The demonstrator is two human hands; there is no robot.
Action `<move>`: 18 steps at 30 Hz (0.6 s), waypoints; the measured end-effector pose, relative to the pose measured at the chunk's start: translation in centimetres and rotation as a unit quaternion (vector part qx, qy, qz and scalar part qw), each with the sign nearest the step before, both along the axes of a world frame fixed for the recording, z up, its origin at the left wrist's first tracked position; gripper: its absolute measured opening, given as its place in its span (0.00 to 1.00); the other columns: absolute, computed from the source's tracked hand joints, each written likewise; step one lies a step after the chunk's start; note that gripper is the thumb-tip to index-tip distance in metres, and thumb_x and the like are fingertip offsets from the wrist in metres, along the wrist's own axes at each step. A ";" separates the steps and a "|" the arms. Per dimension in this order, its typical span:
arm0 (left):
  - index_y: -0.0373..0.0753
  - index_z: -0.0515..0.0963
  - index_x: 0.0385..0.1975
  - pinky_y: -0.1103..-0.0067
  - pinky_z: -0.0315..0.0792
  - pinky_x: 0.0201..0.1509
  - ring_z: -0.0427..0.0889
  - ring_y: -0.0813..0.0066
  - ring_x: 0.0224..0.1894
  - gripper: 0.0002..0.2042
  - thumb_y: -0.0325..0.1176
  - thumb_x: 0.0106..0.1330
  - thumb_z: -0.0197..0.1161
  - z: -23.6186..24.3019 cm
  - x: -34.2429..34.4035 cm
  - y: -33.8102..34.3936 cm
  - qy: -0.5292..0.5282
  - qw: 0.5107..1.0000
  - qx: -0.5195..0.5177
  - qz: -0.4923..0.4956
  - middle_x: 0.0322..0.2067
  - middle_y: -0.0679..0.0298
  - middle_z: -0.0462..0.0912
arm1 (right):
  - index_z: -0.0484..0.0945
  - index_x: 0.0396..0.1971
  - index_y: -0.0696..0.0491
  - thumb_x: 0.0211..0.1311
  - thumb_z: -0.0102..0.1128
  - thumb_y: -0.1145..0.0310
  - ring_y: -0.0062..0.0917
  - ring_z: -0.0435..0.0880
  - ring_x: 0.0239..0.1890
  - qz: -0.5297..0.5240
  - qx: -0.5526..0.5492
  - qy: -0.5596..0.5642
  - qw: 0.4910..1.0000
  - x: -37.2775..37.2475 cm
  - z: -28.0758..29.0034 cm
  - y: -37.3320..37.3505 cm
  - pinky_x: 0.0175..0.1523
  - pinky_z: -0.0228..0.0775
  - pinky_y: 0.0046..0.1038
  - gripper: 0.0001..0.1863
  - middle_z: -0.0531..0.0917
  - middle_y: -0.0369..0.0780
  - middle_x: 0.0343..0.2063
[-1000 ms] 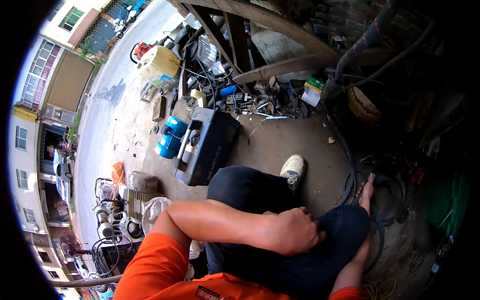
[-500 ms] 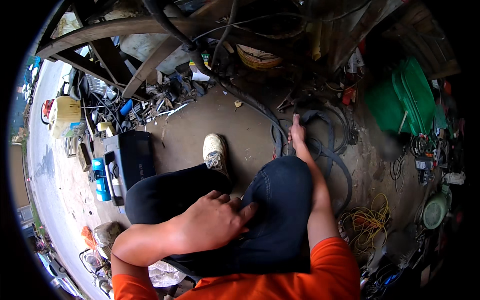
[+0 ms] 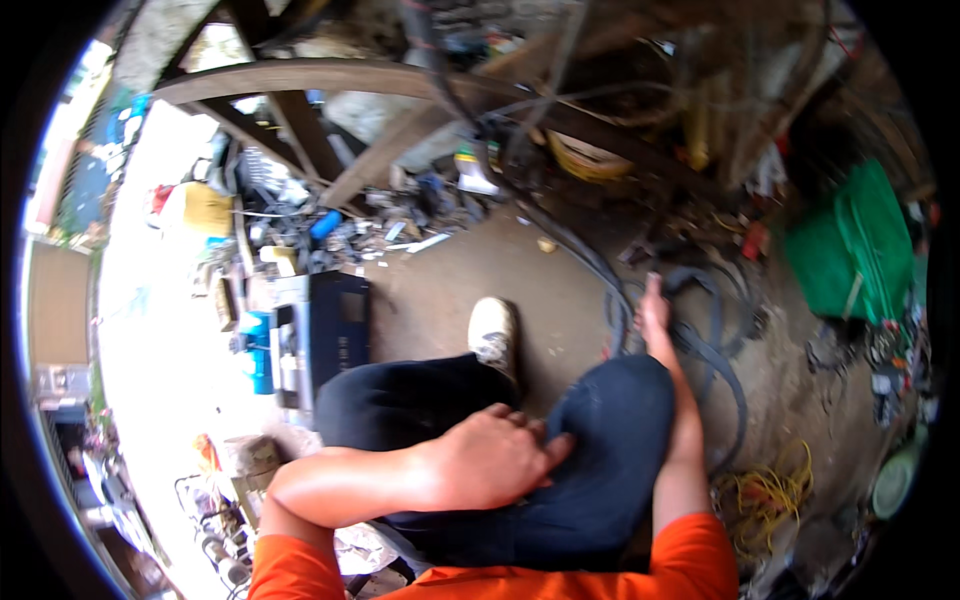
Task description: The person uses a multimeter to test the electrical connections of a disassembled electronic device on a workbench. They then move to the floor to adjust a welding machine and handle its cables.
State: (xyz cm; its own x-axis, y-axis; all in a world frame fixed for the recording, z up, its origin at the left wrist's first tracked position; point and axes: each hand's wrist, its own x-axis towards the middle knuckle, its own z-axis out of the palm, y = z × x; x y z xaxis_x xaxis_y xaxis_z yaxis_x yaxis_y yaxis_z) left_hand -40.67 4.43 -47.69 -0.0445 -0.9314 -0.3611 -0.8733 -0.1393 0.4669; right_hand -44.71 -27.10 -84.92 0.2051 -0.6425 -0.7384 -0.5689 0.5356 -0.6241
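While left hand (image 3: 495, 455) rests fingers loosely spread on one knee, right hand (image 3: 652, 312) touches two black rubber loops (image 3: 722, 360), fingers pressed together.

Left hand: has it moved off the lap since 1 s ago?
No. The left hand still rests on the dark trousers across the lap, as before. The camera turned, so its place in the picture changed, not its place on the legs.

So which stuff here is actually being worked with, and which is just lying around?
In hand:
right hand reaching down to the black rubber hoses on the floor
left hand resting on the knee

Lying about:
dark toolbox
green crate
yellow cord
blue canister
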 end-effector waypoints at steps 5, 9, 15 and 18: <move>0.39 0.70 0.58 0.69 0.74 0.47 0.83 0.59 0.40 0.24 0.45 0.66 0.56 -0.3 -0.5 -0.2 0.013 0.998 0.054 -0.024 0.35 0.54 0.81 | 0.57 0.08 0.42 0.54 0.46 0.23 0.20 0.55 0.04 -0.011 0.006 -0.013 1.000 -0.7 -2.2 -0.1 0.11 0.46 0.25 0.37 0.58 0.28 0.05; 0.35 0.70 0.55 0.63 0.74 0.48 0.83 0.50 0.40 0.24 0.44 0.64 0.60 -2.4 -0.3 1.0 0.064 0.998 0.023 0.005 0.33 0.50 0.82 | 0.61 0.08 0.47 0.53 0.45 0.22 0.25 0.61 0.04 0.034 -0.014 0.041 0.998 0.4 -2.5 0.1 0.10 0.53 0.28 0.40 0.62 0.32 0.04; 0.40 0.75 0.40 0.59 0.77 0.40 0.83 0.52 0.36 0.16 0.47 0.64 0.59 -2.7 0.7 -0.1 0.089 0.995 0.055 0.002 0.31 0.52 0.82 | 0.63 0.09 0.48 0.54 0.44 0.22 0.25 0.62 0.04 0.029 -0.029 0.068 0.997 0.4 -1.3 -0.7 0.10 0.53 0.28 0.40 0.63 0.33 0.05; 0.42 0.76 0.41 0.61 0.77 0.38 0.83 0.51 0.35 0.16 0.47 0.65 0.57 -1.7 0.8 -0.5 0.062 0.996 0.052 0.028 0.32 0.53 0.82 | 0.64 0.09 0.49 0.54 0.44 0.22 0.25 0.62 0.04 0.033 -0.029 0.079 0.996 0.4 -1.1 -0.4 0.11 0.52 0.28 0.40 0.64 0.34 0.06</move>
State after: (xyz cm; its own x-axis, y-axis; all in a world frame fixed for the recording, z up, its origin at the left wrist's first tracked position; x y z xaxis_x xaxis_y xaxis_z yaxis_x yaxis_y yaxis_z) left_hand -39.91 3.93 -49.36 -0.0441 -0.8919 -0.4502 -0.7989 -0.2391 0.5519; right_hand -44.30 -27.46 -85.99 0.1335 -0.6740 -0.7266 -0.6950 0.4590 -0.5535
